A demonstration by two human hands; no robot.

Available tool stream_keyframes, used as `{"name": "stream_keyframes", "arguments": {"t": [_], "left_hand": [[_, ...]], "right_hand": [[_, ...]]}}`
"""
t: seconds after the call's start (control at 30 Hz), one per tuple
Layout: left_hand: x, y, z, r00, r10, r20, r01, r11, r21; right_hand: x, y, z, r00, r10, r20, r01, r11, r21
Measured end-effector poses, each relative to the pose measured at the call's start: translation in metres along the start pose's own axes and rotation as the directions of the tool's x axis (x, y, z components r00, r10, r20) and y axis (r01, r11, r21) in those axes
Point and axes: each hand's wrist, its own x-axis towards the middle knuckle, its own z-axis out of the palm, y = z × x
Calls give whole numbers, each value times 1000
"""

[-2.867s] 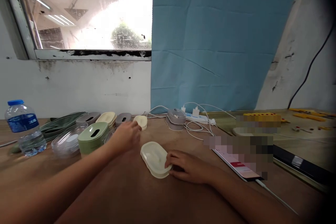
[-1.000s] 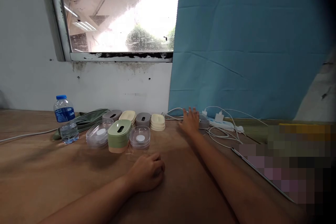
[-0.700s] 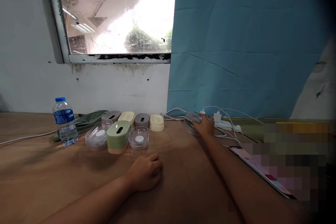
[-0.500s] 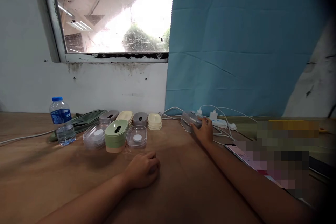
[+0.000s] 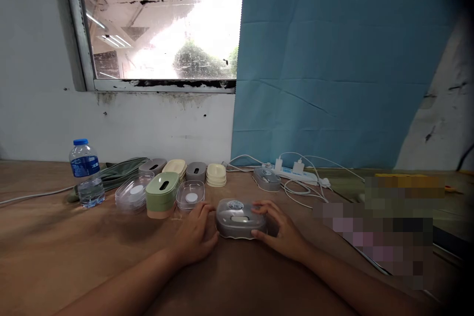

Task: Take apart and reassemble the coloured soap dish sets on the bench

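In front of me a grey oval box with a clear lid (image 5: 241,227) rests on the table, a slot and a round dark-and-white label showing through its top. My right hand (image 5: 283,232) grips it from the right, with the thumb on the near side and the fingers over the lid. At its left side my left hand (image 5: 196,232) is open, thumb apart from the fingers; I cannot tell if the fingertips touch the box. A similar grey lidded box (image 5: 267,179) stands farther back, beside the power strip.
Behind my left hand stand a green slotted box (image 5: 162,195), clear lids (image 5: 190,196), grey boxes (image 5: 196,172) and cream stacked pieces (image 5: 216,175). A water bottle (image 5: 86,173) and dark green cloth bag (image 5: 118,173) are at left. Cables run from a white power strip (image 5: 301,174).
My right hand has brought a grey lidded box from the back right to the middle front, leaving a similar one behind. My left hand has opened from a loose fist beside it.
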Motion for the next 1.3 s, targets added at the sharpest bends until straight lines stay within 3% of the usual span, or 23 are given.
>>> {"name": "stream_keyframes", "arguments": {"t": [0.2,0.57,0.67,0.77,0.83,0.93,1.0,1.1,1.2,1.3], "left_hand": [[-1,-3,1,994,-11,110,33,979,-203],[-3,-7,4,986,10,166,36,963,-269],[-4,-9,5,986,11,166,33,965,-260],[-5,-8,4,989,37,145,-3,973,-231],[-5,-6,2,989,83,119,-58,977,-204],[-4,-2,-2,977,170,127,-147,974,-172],[-3,0,-4,961,231,150,-209,967,-149],[-4,-1,-4,922,363,132,-360,932,-47],[-6,-3,-2,845,534,35,-532,830,166],[-7,-4,0,747,659,-83,-590,716,374]], "right_hand": [[-1,-2,-3,992,-106,66,101,992,74],[0,4,-6,992,-123,2,119,963,242],[-1,8,-4,998,-48,-27,53,960,274],[0,13,-2,990,96,-103,-46,910,412],[3,17,-2,965,221,-138,-110,826,552],[8,23,-1,897,427,-114,-198,619,760],[11,27,-1,837,541,-85,-243,506,828],[13,30,-3,791,608,-62,-286,459,841],[13,27,-7,820,573,0,-313,449,837],[12,21,-10,852,512,112,-376,448,811]]}}
